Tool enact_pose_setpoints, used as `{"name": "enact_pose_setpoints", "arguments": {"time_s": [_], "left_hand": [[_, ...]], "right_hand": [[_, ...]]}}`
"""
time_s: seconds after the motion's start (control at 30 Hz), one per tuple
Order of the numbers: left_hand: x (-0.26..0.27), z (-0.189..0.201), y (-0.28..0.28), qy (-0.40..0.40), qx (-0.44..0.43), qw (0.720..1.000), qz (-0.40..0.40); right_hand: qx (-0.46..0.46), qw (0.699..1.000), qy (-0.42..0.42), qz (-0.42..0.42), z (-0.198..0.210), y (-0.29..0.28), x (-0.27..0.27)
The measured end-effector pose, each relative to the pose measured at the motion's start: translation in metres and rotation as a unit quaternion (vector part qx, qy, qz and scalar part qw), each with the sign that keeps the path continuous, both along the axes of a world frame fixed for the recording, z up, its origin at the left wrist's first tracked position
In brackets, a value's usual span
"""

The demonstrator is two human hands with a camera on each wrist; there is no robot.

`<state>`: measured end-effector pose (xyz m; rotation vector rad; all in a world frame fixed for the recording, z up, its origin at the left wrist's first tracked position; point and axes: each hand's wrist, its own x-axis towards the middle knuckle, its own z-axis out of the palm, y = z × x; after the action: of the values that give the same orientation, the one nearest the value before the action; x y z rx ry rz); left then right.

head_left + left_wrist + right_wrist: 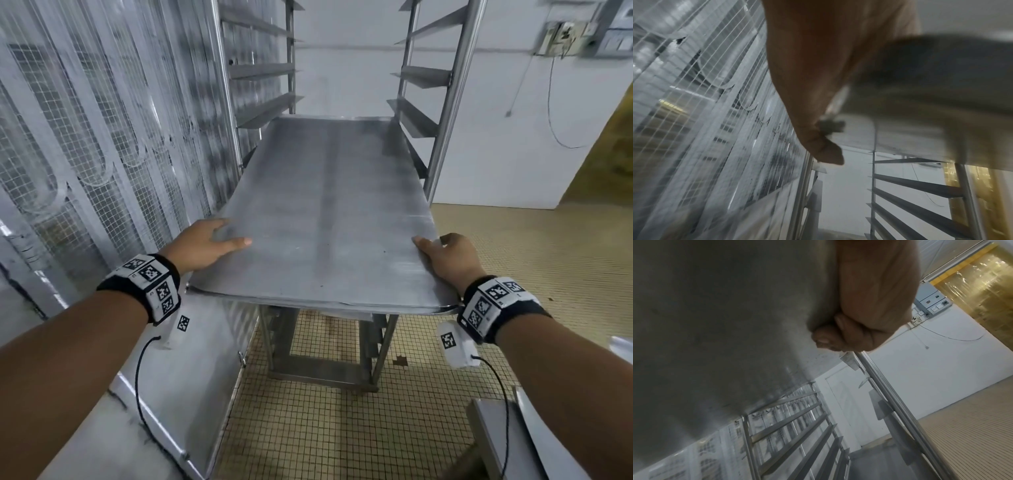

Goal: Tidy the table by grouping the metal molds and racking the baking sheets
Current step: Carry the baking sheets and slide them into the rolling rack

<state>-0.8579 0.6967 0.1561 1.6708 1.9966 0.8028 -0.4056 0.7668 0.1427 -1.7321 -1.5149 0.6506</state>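
Note:
A large grey metal baking sheet lies level, its far end between the uprights of a tall steel rack and its near end sticking out toward me. My left hand holds the near left corner, thumb flat on top. My right hand grips the near right edge with the thumb on top. In the right wrist view its fingers curl under the sheet. The left wrist view shows my left hand against the sheet's underside, above the rack's ledges.
A white wire-mesh partition runs close along the left of the rack. A steel surface lies at the lower left and a metal table corner at the lower right. Yellow tiled floor spreads below, and a white wall stands behind.

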Motion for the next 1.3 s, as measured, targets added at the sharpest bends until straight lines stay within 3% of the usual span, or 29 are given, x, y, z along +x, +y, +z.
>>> {"name": "enact_pose_setpoints", "arguments": {"time_s": [0.27,0.53,0.73,0.87,0.97,1.17,1.3], "left_hand": [[0.011,0.022,-0.011,0.114,0.010,0.987,-0.115],[0.044,0.041,-0.011,0.266,0.069,0.936,-0.221],[0.040,0.043,0.001,0.245,0.096,0.939,-0.222],[0.035,0.035,0.013,0.229,0.116,0.946,-0.198],[0.039,0.032,0.022,0.202,0.147,0.952,-0.179],[0.064,0.017,0.038,0.231,0.227,0.933,-0.157],[0.073,0.001,0.047,0.197,0.266,0.934,-0.137]], "right_hand": [[-0.024,0.999,-0.024,-0.005,0.024,0.034,0.006],[-0.037,0.997,-0.066,-0.006,0.036,0.038,0.007],[-0.049,0.983,-0.176,0.026,0.069,0.038,0.012],[0.061,0.985,-0.146,0.064,0.090,0.022,0.000],[0.099,0.970,-0.172,0.140,0.093,0.006,-0.027],[0.119,0.922,-0.277,0.244,0.059,-0.005,-0.066],[0.220,0.908,-0.283,0.219,0.026,0.004,-0.079]]}}
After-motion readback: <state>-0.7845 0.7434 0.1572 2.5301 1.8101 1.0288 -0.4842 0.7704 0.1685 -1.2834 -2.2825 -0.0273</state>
